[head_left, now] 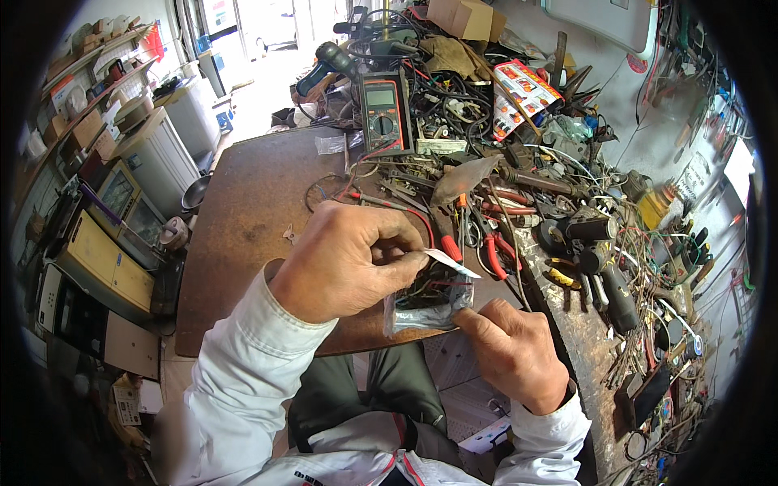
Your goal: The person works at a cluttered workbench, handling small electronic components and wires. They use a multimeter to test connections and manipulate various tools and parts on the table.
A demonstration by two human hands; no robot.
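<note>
Pale strip (455, 265) and silvery crinkled piece (423, 317), centre of frame.
Strip: narrow, thin, slanting down to the right, upper-left end pinched. Piece: shiny, roughly rectangular, just below the strip, lower-right corner gripped; exact kind unclear.

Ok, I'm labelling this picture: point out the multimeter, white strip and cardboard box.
Multimeter (383, 125): head view, on its dial.
White strip (454, 264): head view, midway along it.
Cardboard box (465, 18): head view, its side.

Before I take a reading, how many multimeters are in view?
1: the multimeter at the far edge of the brown table, left of the heaped cables. Others may be hidden.
</note>
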